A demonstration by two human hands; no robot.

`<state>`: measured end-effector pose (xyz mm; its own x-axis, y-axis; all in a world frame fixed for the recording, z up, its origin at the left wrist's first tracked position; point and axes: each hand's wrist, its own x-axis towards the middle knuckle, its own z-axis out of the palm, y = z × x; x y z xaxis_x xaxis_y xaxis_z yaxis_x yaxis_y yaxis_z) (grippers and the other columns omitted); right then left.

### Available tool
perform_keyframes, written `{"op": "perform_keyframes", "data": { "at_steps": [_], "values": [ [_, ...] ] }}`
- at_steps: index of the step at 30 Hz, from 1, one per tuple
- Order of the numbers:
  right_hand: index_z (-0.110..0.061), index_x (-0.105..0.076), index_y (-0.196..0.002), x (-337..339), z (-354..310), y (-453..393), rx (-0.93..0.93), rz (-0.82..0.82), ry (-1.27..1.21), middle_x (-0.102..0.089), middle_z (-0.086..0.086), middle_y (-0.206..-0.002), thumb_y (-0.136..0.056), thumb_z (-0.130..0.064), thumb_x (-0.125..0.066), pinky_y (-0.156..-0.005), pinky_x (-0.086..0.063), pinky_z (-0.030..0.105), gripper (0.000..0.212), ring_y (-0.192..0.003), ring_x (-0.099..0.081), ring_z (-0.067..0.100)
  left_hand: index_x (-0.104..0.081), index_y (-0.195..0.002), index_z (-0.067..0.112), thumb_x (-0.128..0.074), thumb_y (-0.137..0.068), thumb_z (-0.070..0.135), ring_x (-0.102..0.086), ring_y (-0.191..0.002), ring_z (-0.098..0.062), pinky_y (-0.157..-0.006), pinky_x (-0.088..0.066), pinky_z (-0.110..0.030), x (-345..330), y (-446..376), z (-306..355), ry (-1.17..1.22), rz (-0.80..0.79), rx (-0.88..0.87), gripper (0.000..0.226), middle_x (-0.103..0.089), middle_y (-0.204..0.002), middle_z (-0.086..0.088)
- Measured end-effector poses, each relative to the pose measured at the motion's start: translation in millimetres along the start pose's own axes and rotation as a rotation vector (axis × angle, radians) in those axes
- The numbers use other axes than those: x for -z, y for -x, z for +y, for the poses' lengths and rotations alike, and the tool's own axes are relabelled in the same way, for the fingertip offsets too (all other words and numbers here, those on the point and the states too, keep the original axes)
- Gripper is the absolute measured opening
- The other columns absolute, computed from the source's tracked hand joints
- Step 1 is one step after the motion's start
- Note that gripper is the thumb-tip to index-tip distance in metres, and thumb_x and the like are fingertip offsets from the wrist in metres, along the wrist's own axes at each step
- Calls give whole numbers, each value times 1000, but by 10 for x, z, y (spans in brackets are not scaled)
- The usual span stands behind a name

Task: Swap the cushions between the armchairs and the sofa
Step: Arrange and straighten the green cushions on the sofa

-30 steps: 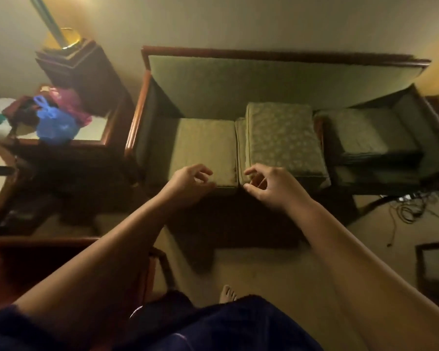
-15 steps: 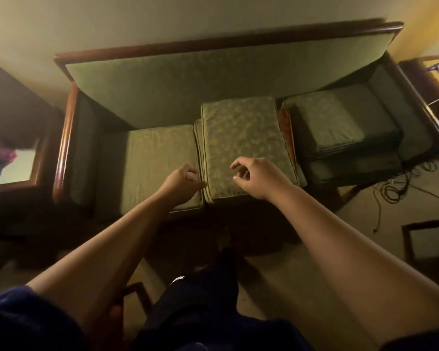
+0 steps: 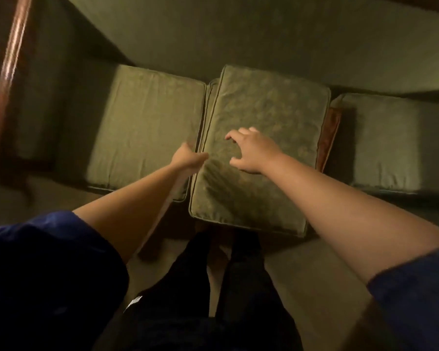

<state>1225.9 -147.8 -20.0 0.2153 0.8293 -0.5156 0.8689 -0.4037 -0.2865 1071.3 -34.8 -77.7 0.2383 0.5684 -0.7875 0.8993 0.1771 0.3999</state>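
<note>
A patterned green cushion [image 3: 261,148] lies on the sofa [image 3: 213,34] seat's middle. The left hand [image 3: 188,158] grips the cushion's left edge — the right hand [image 3: 251,150] hovers over it, fingers spread.

The sofa [image 3: 238,34] fills the upper half of the frame, its backrest along the top and its wooden arm [image 3: 8,62] at the upper left. On its seat, three cushions sit side by side: the left cushion [image 3: 147,127] left of centre, the middle cushion [image 3: 261,148] at centre, stacked on another and overhanging the front edge, and the right cushion [image 3: 380,140] at the right edge. The left hand [image 3: 188,158] lies at the seam between the left and middle cushions; the right hand [image 3: 251,150] is over the middle one. The floor [image 3: 314,274] lies below.
</note>
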Motion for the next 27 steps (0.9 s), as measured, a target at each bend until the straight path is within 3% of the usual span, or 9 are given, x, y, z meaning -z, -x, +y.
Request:
{"op": "perform_keyframes", "data": {
  "at_steps": [3,6,11,14,18,21,23,25,27],
  "values": [
    [-22,-36,-153,129,249,-794,142,-58,259,-46,5,-150,-65,-72,-78,-110,-39,50,109,-138,-40,30,-43,-143,4,-65,-88,54,-52,-129,-35,-100,-46,-41,-340,-459,140,-37,94,116,78,-51,-143,-17],
    [-18,-18,-161,274,493,-1540,260,-166,520,-26,5,-164,-50,-79,-83,-122,-19,56,142,-151,-21,28,-40,-145,5,-61,-82,70,-42,-135,-37,-109,-37,-45,-654,-811,383,-93,113,179,93,-45,-145,-18],
    [-16,0,-163,275,745,-2143,427,-320,818,-3,0,-171,-37,-90,-75,-124,-1,60,164,-157,8,28,-30,-147,7,-40,-80,79,-35,-135,-35,-111,-31,-48,-1090,-943,573,-282,256,230,99,-38,-146,-16],
    [-9,-17,-158,294,770,-2217,506,-296,823,-27,10,-161,-31,-93,-72,-123,1,57,162,-153,-16,29,-43,-133,10,-38,-73,81,-47,-119,-35,-100,-38,-48,-1137,-890,502,-269,407,172,93,-52,-127,-13],
    [-9,-40,-141,376,716,-2186,592,-225,812,-48,10,-140,-27,-92,-73,-120,-19,51,145,-134,-40,31,-47,-104,18,-45,-74,83,-62,-97,-32,-81,-51,-44,-1038,-809,414,-135,426,55,72,-63,-103,-6],
    [-19,-58,-124,544,727,-2023,585,-229,845,-63,4,-126,-35,-94,-71,-106,-33,44,117,-123,-52,28,-50,-93,20,-41,-78,87,-61,-78,-25,-63,-48,-38,-927,-653,476,-129,407,-32,69,-61,-83,2],
    [-23,-68,-100,723,720,-1857,555,-247,816,-73,4,-107,-35,-94,-71,-87,-41,36,96,-107,-66,29,-53,-90,22,-40,-78,88,-57,-72,-21,-58,-40,-34,-864,-493,558,-156,409,-94,69,-59,-77,5],
    [-22,-58,-72,927,732,-1618,497,-239,774,-74,3,-90,-31,-97,-69,-73,-46,33,86,-89,-72,29,-53,-83,23,-42,-78,88,-55,-68,-18,-55,-39,-34,-804,-275,666,-167,391,-153,66,-59,-74,6],
    [-22,-49,-62,1116,794,-1342,431,-217,728,-71,1,-80,-32,-97,-70,-68,-49,32,83,-78,-71,28,-54,-78,23,-46,-76,88,-58,-67,-19,-55,-45,-36,-754,-56,791,-175,355,-208,65,-61,-72,5]
  ]
}}
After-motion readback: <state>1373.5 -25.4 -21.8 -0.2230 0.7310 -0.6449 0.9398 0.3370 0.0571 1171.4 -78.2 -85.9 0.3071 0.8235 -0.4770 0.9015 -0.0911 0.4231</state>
